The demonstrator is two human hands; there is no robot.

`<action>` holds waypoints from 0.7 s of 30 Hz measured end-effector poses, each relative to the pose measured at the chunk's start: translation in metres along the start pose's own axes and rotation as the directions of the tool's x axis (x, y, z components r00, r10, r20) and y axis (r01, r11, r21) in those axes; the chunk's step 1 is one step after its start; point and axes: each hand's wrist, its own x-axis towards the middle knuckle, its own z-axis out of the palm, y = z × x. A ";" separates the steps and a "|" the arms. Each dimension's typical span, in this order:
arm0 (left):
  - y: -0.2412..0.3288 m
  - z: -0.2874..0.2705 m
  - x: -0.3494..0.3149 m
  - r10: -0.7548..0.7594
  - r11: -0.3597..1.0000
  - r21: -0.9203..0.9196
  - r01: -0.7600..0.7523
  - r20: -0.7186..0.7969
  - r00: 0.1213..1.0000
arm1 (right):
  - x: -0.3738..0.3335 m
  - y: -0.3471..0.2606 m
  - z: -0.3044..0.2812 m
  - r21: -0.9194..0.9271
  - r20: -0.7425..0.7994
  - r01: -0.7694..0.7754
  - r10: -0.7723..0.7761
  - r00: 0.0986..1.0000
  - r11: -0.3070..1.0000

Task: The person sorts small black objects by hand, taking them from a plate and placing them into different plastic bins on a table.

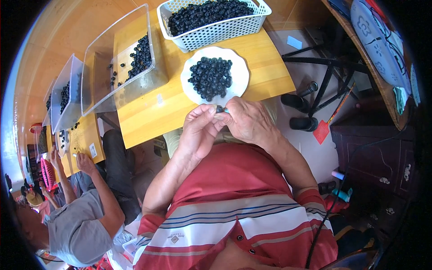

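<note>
Small white square label (pixel 93 150) stuck on the wooden table at far left, near a co-worker's hand. Pale blue rectangular card (pixel 294 42) lying on the floor at upper right, beside the black stool frame.

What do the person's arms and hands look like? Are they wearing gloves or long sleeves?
No gloves: the left hand and right hand are bare, and both forearms are bare too. The short sleeves stop at the upper arms. They belong to a red polo shirt with white and grey bands, thin blue stripes, dark buttons and a small emblem on the chest. No watch or rings show.
</note>
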 end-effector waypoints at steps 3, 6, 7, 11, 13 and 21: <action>0.000 0.001 -0.001 0.014 1.000 -0.016 -0.014 0.012 1.000 | 0.002 -0.002 0.003 -0.008 -0.034 0.055 -0.055 0.998 0.998; -0.001 0.002 -0.003 0.038 0.999 -0.012 -0.038 0.034 0.999 | 0.002 -0.003 0.003 0.012 -0.022 0.043 -0.043 0.999 0.999; -0.001 0.002 -0.003 0.054 0.999 -0.008 -0.053 0.058 0.997 | 0.001 -0.002 0.005 0.048 -0.028 0.041 -0.040 0.999 0.998; -0.001 0.002 -0.005 0.063 0.998 -0.002 -0.063 0.034 0.997 | 0.002 -0.004 0.005 0.134 -0.041 0.004 0.001 0.999 0.991; -0.001 0.001 -0.005 0.053 0.999 -0.008 -0.053 0.032 0.998 | 0.004 -0.005 0.002 0.134 -0.028 0.002 0.002 1.000 0.991; 0.001 0.001 -0.007 0.057 0.998 0.021 -0.058 0.034 0.998 | 0.003 -0.006 0.001 0.131 0.019 0.001 -0.004 1.000 0.991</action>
